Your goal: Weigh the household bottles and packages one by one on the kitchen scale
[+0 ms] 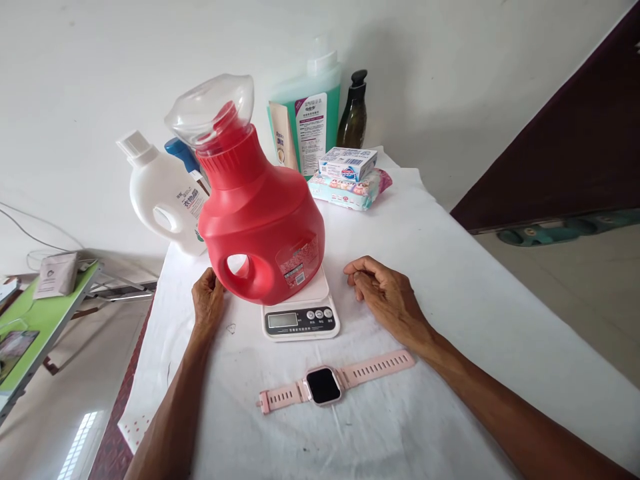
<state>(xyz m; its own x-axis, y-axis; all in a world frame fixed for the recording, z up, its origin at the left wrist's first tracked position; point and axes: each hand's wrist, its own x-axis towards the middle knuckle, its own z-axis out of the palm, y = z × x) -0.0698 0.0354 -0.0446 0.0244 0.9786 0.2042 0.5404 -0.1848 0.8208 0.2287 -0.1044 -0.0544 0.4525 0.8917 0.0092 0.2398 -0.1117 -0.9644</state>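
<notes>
resting left grip (207, 301) beside red jug (263, 223)

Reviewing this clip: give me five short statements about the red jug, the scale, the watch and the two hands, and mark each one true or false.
1. The red plastic detergent jug with a clear cap stands on the small white kitchen scale. True.
2. The pink smartwatch with a dark screen is worn on the left wrist. False: it lies flat on the white table cloth, in front of the scale.
3. The left hand rests beside the jug's base, near its handle. True.
4. The right hand grips the jug's cap. False: it lies loosely curled on the cloth, right of the scale, holding nothing.
5. The white plastic detergent bottle lies on its side. False: it stands upright behind the jug.
</notes>
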